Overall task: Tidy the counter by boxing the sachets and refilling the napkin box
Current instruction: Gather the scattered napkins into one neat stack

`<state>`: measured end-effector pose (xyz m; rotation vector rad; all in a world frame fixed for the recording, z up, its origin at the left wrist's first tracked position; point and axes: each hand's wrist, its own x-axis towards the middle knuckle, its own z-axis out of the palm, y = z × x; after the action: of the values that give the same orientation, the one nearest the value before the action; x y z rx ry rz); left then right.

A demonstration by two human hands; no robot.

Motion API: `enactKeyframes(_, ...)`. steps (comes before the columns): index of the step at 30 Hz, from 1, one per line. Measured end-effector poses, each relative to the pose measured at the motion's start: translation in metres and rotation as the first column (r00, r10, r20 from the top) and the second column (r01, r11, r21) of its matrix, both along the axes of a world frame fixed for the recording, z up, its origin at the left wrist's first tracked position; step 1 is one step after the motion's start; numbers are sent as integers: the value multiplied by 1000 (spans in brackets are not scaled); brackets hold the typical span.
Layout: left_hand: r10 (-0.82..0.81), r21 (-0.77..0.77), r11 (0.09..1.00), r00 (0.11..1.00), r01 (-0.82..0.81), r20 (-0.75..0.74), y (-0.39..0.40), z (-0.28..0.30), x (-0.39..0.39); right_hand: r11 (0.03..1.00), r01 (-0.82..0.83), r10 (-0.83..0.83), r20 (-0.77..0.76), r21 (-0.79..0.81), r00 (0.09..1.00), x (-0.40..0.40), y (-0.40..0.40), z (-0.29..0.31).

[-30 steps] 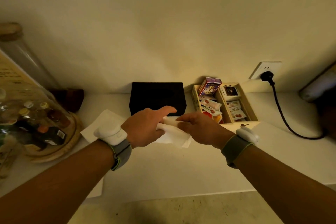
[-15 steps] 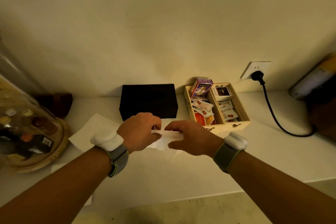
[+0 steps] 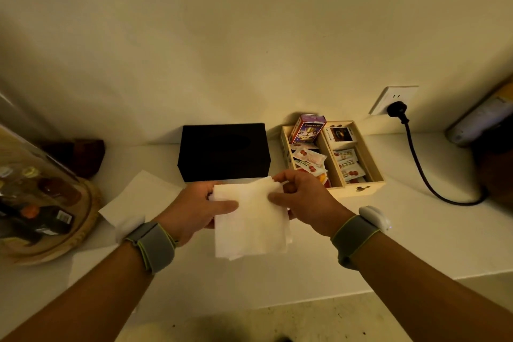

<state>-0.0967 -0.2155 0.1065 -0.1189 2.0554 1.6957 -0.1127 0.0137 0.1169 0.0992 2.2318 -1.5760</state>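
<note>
A stack of white napkins [image 3: 251, 223] hangs upright above the counter, gripped at its top edge by both hands. My left hand [image 3: 194, 209] pinches the top left corner, thumb across the front. My right hand [image 3: 304, 198] pinches the top right corner. Just behind them stands the black napkin box [image 3: 223, 151] with an oval slot on top. To its right sits a wooden two-compartment box [image 3: 361, 189] holding several sachets [image 3: 309, 158], a small purple carton [image 3: 306, 129] and a card. Another white napkin [image 3: 138, 197] lies flat on the counter at the left.
A glass dome on a wooden base [image 3: 41, 203] with small bottles stands at the far left. A dark brown object [image 3: 83, 154] sits by the wall. A black cable [image 3: 424, 172] runs from the wall socket [image 3: 394, 100] to the right. The counter's front edge [image 3: 305, 297] is near.
Both hands have lifted the napkins off the counter and turned them upright, so the stack now hangs open-faced towards me. The camera has shifted slightly.
</note>
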Motion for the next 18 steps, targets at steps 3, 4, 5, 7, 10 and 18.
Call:
enactKeyframes(3,96,27,995,994,-97,55,9,-20,7,999,50,-51,83,19,995,3,5,-20)
enactKeyframes(4,97,-7,995,994,-97,44,13,-26,10,998,53,-57,100,44,993,4,6,-26)
enactKeyframes(5,102,-39,994,994,-100,34,16,-33,12,995,48,-57,113,83,992,6,8,-33)
enactKeyframes(7,141,-87,987,990,-139,19,22,-44,17,984,26,-49,127,177,991,8,12,-46)
enactKeyframes(10,154,-218,963,987,-158,-33,28,-56,18,963,2,-35,118,270,992,12,17,-61)
enactKeyframes(18,9,-475,873,976,-114,-218,37,-76,19,937,-33,3,87,349,996,21,21,-73)
